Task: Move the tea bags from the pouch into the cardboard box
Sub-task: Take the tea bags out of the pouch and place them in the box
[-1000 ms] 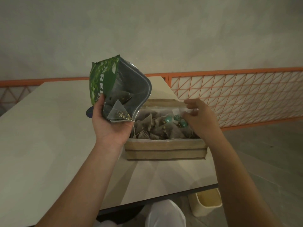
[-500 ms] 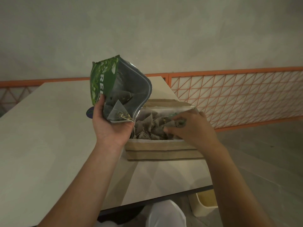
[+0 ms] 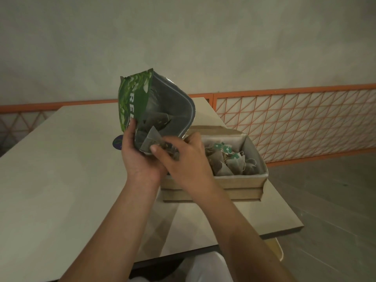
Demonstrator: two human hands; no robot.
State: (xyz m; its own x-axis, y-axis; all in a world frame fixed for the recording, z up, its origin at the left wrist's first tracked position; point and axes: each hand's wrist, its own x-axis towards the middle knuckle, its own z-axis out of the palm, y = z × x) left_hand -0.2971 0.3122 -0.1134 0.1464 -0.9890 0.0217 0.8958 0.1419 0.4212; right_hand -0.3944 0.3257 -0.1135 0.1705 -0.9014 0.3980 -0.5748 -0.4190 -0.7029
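Pouch [image 3: 142,110] upright, tilted, mouth toward box [image 3: 213,185]; left hand [image 3: 140,159] gripping

Pouch [image 3: 133,102] print: we read white caps "REE" running down the green front; the rest is cut off by the left hand [image 3: 138,159] gripping the pouch.
Pouch small print: a thin line of text beside the caps, too small for us to read.
Tea bag tags [image 3: 225,148] in the cardboard box [image 3: 211,186]: green w/ a small white mark; we can't make out any letters.
Round sticker [image 3: 117,141] on the table, behind the left hand: dark blue w/ a pale curved mark, no legible text.
Box sides: plain brown, no print we can read.
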